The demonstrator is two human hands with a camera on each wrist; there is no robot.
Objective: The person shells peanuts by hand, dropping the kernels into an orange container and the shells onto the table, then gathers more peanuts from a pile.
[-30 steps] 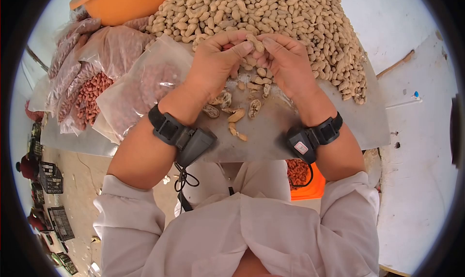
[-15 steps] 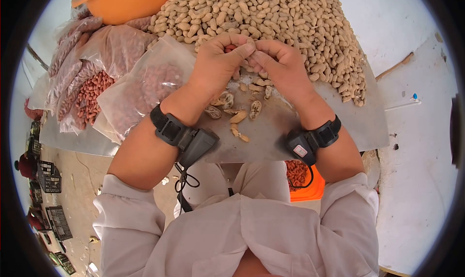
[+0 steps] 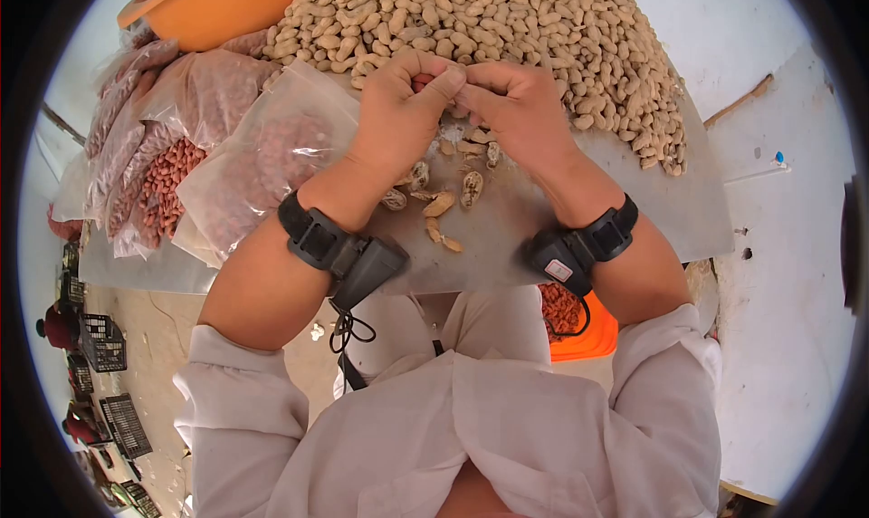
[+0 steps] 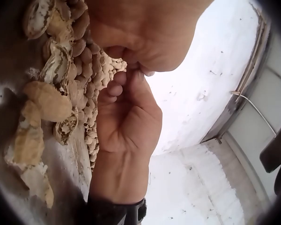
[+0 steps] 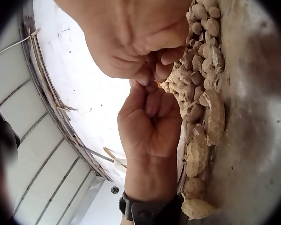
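Both hands meet fingertip to fingertip above the table, at the near edge of a heap of unshelled peanuts (image 3: 507,20). The left hand (image 3: 398,115) has curled fingers around red kernels (image 3: 421,81), its thumb and forefinger pressed together at the tips. Against them, the right hand (image 3: 529,115) pinches with bent fingers; the peanut there is almost wholly covered by the fingertips. In the left wrist view the right hand (image 4: 129,117) faces the left hand (image 4: 145,33). Broken shells (image 3: 439,204) lie below the hands, and an opened half shell (image 3: 472,189) shows its hollow side.
Clear bags of red kernels (image 3: 294,147) lie left of the hands, with an orange basin (image 3: 217,15) behind them. Under the table's front edge (image 3: 489,278) an orange container (image 3: 593,332) holds red kernels. Black crates (image 3: 125,423) stand on the floor at left.
The peanut that showed between the hands a second ago is now hidden by the fingertips. The right hand has turned and closed in against the left. The head view has shifted slightly.
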